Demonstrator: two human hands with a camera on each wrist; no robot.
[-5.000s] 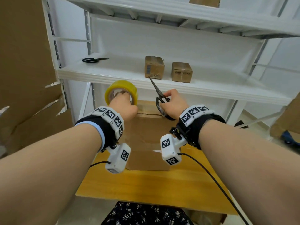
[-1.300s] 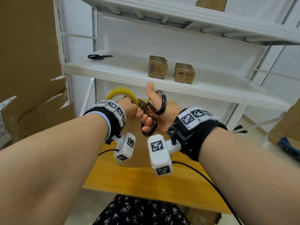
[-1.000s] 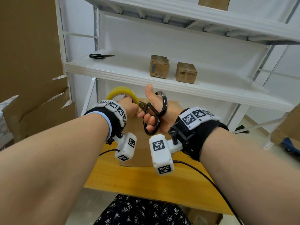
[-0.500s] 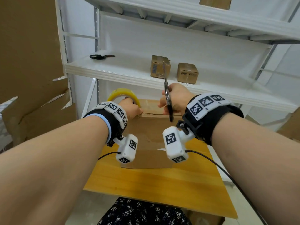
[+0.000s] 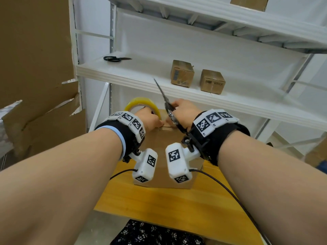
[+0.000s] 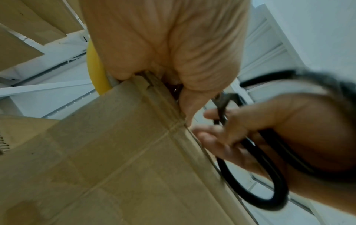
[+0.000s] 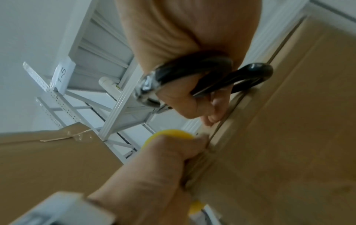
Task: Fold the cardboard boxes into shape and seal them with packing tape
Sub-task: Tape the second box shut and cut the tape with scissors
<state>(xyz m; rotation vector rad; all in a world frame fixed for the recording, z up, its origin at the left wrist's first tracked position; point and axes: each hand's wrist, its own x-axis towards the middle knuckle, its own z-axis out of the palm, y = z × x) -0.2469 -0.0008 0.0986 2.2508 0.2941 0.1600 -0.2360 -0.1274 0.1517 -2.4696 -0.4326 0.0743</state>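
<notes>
A brown cardboard box [image 5: 162, 144] stands on the wooden table [image 5: 177, 206]. My left hand [image 5: 154, 121] grips a yellow roll of packing tape [image 5: 141, 103] at the box's top seam, its thumb pressing on the top edge. My right hand [image 5: 177, 112] grips black-handled scissors [image 5: 162, 92] right beside it, blades together and pointing up and left. In the left wrist view the tape roll [image 6: 95, 71] shows behind my palm, and the scissors' handle loop [image 6: 269, 190] hangs below the right hand. In the right wrist view my fingers curl through the scissors' handles [image 7: 192, 68] against the box [image 7: 289, 121].
Behind the table a white metal shelf [image 5: 141, 76] carries two small sealed boxes [image 5: 182, 73] [image 5: 212, 82] and a second pair of scissors [image 5: 115, 58]. Flat cardboard sheets [image 5: 35, 68] lean at the left. Another box [image 5: 247, 2] sits on the upper shelf.
My right hand turned the scissors from handles-up beside the tape to blades pointing up, now tilted left, and came down to the box's top edge. The left hand lowered the roll onto the seam.
</notes>
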